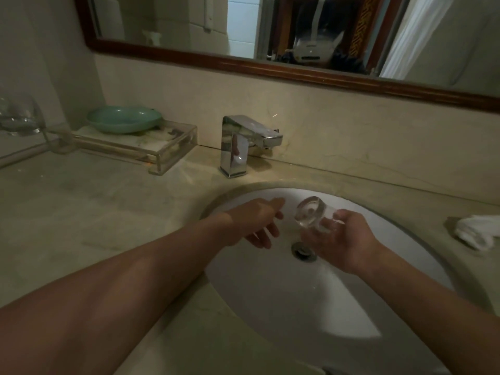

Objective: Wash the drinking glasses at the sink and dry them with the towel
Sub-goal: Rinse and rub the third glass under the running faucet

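We hold the drinking glass (pixel 311 212) tipped on its side over the white sink (pixel 297 307), just above the drain (pixel 303 250), its thick base pointing away from the palm. Our right hand (pixel 343 239) has its fingers curled round the glass. Our left hand (pixel 257 223) hovers beside it, fingers loosely spread, holding nothing. A white towel (pixel 479 234) lies on the bench (pixel 81 212) at right, and another glass (pixel 19 115) stands far left
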The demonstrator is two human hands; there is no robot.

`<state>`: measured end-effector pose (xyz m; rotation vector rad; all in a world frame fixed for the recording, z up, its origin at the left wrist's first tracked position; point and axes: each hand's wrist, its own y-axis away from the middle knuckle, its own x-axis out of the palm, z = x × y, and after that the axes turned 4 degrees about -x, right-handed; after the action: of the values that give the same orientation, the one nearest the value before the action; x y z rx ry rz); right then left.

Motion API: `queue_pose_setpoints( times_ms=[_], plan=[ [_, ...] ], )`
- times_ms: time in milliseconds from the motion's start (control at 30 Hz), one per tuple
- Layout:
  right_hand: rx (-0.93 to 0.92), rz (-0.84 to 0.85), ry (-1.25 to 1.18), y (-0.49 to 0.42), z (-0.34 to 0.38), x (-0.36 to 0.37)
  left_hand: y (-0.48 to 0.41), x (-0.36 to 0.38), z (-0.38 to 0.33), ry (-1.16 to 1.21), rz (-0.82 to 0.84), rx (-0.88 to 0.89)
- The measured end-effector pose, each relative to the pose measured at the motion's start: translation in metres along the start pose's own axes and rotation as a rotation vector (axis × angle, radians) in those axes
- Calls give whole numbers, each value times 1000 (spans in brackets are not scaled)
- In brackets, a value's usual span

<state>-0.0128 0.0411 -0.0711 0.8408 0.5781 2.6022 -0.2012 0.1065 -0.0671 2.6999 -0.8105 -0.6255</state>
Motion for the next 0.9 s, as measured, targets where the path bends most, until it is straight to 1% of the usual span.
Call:
queue_pose_setpoints(
  times_ms=[33, 100, 200, 233, 267, 300, 333, 367, 400, 433, 500, 533, 567, 633, 667, 733, 767, 800, 900],
  plan=[
    [-9, 30, -34, 2, -2, 2, 0, 0, 0, -14, -37, 32],
    [-67, 115, 38, 3, -4, 5, 2, 0, -4, 11, -71, 125],
    [-195, 285, 119, 8, -4, 13, 9, 2, -12, 103, -15, 313],
    [-234, 303, 95, 8, -3, 12, 10, 2, -12, 73, 3, 392],
    [-233, 341, 66, 10, -3, 13, 11, 3, -12, 8, 5, 473],
    [-213, 375, 51, 8, -3, 12, 10, 3, -11, -73, -7, 552],
    [-240, 391, 65, 7, -4, 10, 10, 4, -10, -159, -33, 631],
    [-289, 393, 129, 4, -5, 7, 8, 4, -8, -233, -67, 709],
    [-336, 335, 201, 6, -5, 7, 6, 4, -6, -282, -104, 766],
    [-357, 314, 276, 5, -6, 6, 6, 4, -5, -303, -140, 793],
    [-272, 390, 314, 2, -8, 8, 7, 1, -4, -327, -180, 786],
    [-157, 403, 304, 0, -7, 9, 7, 1, -3, -329, -178, 769],
    [-91, 383, 329, -5, -6, 5, 7, 2, -3, -333, -170, 749],
    [-56, 361, 413, -14, -9, 2, 7, 5, -3, -358, -174, 690],
    [-63, 366, 412, -16, -11, 1, 7, 7, -3, -375, -186, 627],
    [-171, 272, 468, -17, -12, 2, 7, 9, -3, -405, -199, 466],
    [-261, 224, 559, -16, -13, 5, 7, 9, -2, -423, -195, 391],
    [-353, 199, 670, -13, -13, 9, 7, 8, -1, -449, -183, 332],
    [-663, 223, 1080, -4, -15, 17, 9, 8, 2, -487, -140, 199]
  ],
)
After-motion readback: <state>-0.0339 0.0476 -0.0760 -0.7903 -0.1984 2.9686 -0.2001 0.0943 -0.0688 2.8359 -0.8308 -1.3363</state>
